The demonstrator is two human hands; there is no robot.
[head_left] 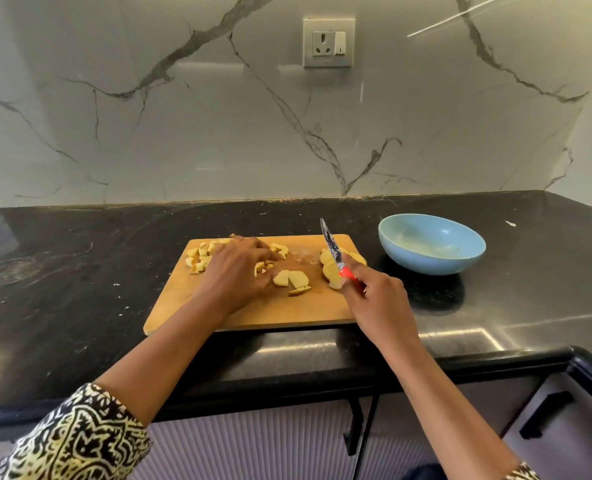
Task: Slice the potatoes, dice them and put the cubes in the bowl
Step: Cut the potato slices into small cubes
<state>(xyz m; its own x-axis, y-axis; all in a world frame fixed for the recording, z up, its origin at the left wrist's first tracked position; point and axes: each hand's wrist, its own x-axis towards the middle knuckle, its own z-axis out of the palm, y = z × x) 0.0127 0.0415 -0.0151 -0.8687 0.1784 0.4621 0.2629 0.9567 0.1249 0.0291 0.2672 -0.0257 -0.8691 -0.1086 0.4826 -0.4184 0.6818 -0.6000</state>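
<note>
- White marble veined in grey covers the wall behind our black stone desk (pixel 80 271), and a wall socket (pixel 328 42) sits high at the centre.
- We work on a wooden cutting board (pixel 253 313) lying on the desk, near its front edge.
- Our left hand (pixel 239 271) rests palm down on the board, fingers spread loosely over a scatter of potato cubes (pixel 199 259) at the board's far left; it grips nothing that we can see.
- Just beside its fingertips lie a few cut potato slices (pixel 291 278) in the middle of the board.
- Our right hand (pixel 377 299) is closed around the red handle of a knife (pixel 332 249), the blade lifted and tilted up and away from us.
- Behind the blade, a stack of uncut potato slices (pixel 329 268) lies at the board's right end.
- A light blue bowl (pixel 460 261) stands on the desk just right of the board; we see no cubes in it.
- Our left sleeve (pixel 76 438) is patterned in black and cream.
</note>
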